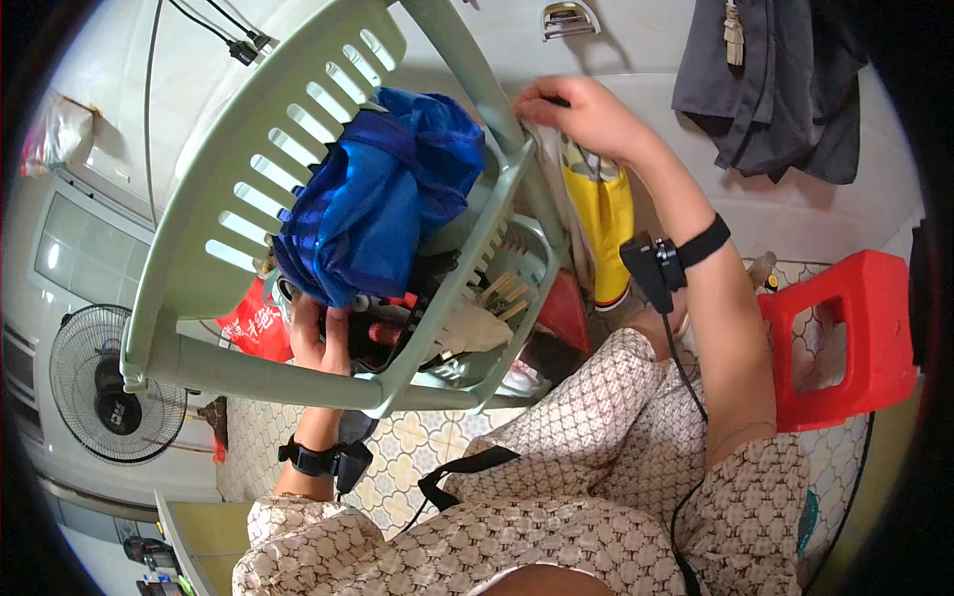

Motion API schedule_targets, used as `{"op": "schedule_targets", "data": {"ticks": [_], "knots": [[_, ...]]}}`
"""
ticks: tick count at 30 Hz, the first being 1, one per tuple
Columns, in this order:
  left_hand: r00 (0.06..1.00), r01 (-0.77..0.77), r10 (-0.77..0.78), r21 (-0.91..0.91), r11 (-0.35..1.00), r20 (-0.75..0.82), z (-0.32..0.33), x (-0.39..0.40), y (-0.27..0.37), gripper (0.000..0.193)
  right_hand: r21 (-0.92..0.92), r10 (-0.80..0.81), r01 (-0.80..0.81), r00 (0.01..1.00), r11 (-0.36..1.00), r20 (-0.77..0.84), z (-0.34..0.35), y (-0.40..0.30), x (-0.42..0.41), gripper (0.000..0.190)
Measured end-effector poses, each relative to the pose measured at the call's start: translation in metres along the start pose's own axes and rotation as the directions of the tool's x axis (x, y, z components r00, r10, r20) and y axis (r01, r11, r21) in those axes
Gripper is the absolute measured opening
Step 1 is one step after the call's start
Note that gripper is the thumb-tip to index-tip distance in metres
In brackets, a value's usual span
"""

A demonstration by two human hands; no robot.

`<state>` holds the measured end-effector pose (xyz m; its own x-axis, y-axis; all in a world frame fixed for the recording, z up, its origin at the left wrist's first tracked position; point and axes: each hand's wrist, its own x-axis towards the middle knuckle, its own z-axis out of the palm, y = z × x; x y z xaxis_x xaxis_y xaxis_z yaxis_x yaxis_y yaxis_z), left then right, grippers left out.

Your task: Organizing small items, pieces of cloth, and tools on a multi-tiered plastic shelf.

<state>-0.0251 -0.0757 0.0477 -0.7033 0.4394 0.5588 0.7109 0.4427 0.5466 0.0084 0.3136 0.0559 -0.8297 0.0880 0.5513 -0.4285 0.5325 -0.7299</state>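
A pale green plastic tiered rack (175, 287) stands tilted in the view before me. A crumpled blue bag (380, 216) lies on its upper shelf. My left hand (319, 335) reaches into that shelf below the blue bag, fingers against dark items there; its exact hold is partly hidden. My right hand (577, 115) is at the rack's far side, fingers bent beside a post, above a hanging beige cloth (555, 175) and a yellow item (602, 223). Whether its fingertips grip anything is unclear. On the lower shelf lie a whitish cloth (477, 325) and wooden clothespins (508, 294).
A red plastic stool (842, 402) stands at the right, below a dark grey cloth (775, 97) hanging on the wall. A fan (118, 384) is at the left. A red bag (257, 324) is behind the rack. Black cables run from both wrists.
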Motion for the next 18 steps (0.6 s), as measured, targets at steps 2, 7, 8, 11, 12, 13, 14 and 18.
{"op": "schedule_targets", "data": {"ticks": [2, 7, 8, 11, 12, 13, 14, 18], "knots": [[1.0, 0.023, -0.023, -0.032, 0.999, -0.001, -0.001, -0.001, 0.0, 0.019, -0.058, -0.002, 0.004, 0.999, 0.998, 0.046, -0.001, -0.004, 0.008, 0.022], [1.0, 0.018, -0.019, -0.111, 0.994, -0.008, 0.005, 0.001, 0.002, 0.017, -0.17, -0.049, 0.074, 0.988, 0.983, 0.147, -0.007, 0.001, 0.005, 0.025], [1.0, -0.001, 0.0, -0.064, 0.998, -0.015, 0.004, 0.0, -0.002, 0.017, -0.175, -0.047, 0.068, 0.991, 0.982, 0.123, -0.005, -0.001, 0.002, 0.024], [1.0, -0.01, 0.009, -0.027, 1.0, -0.012, 0.001, -0.001, -0.006, 0.016, -0.22, -0.03, 0.038, 0.999, 0.975, 0.039, 0.003, -0.011, -0.005, 0.021], [1.0, -0.003, 0.002, -0.038, 0.999, -0.002, 0.001, -0.001, -0.006, 0.015, -0.26, -0.017, 0.01, 1.0, 0.966, -0.025, 0.007, -0.015, -0.007, 0.02], [1.0, 0.001, -0.001, -0.041, 0.999, 0.0, 0.001, -0.001, -0.005, 0.015, -0.261, -0.014, 0.008, 1.0, 0.965, -0.022, 0.01, -0.018, -0.009, 0.02], [1.0, -0.004, 0.004, -0.056, 0.998, -0.012, 0.001, -0.001, -0.004, 0.015, -0.328, -0.033, 0.008, 0.997, 0.945, -0.07, 0.011, -0.022, -0.01, 0.019], [1.0, -0.017, 0.016, -0.049, 0.999, -0.026, 0.001, -0.002, 0.001, 0.014, -0.459, -0.018, -0.062, 0.986, 0.886, -0.167, 0.017, -0.032, -0.019, 0.016]]}}
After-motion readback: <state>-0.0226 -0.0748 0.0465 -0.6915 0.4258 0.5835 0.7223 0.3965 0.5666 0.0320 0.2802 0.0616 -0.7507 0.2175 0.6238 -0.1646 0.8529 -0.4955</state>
